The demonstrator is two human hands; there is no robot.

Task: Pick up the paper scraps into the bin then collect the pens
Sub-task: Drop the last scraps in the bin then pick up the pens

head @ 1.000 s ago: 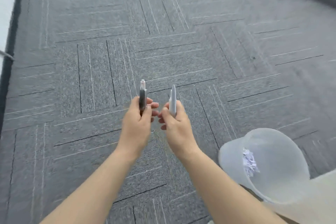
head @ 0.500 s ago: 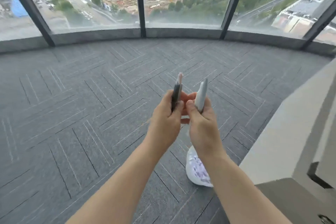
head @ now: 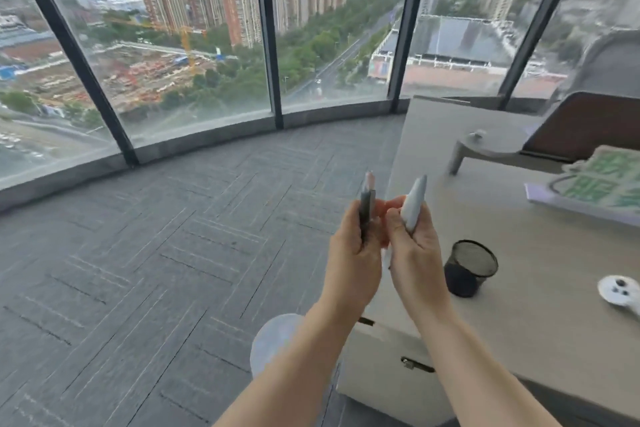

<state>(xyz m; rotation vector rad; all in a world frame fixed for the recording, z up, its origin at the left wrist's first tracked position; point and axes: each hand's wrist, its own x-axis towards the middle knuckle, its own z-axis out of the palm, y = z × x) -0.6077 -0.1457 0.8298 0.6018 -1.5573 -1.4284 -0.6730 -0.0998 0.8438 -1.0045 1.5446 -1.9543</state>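
Note:
My left hand [head: 349,253] grips a dark pen [head: 367,199] that stands upright, its pale tip above the fingers. My right hand [head: 414,246] grips a light grey pen [head: 415,201], tilted slightly right. The two hands are held close together in front of me, fingertips almost touching, above the desk's left edge. The translucent bin [head: 273,340] stands on the carpet below my left forearm, which hides most of it; its contents do not show. A black mesh pen cup [head: 471,267] stands on the desk just right of my right hand.
A beige desk [head: 554,305] fills the right side, with a drawer front below. On it lie a white controller [head: 620,289], a green-printed paper stack [head: 602,184] and a monitor stand [head: 485,149]. Grey carpet [head: 156,253] spreads left up to tall windows.
My view has swung up from the carpet to the windows and desk. Both hands keep their pens and stay together. The bin has slid from lower right to under my left forearm.

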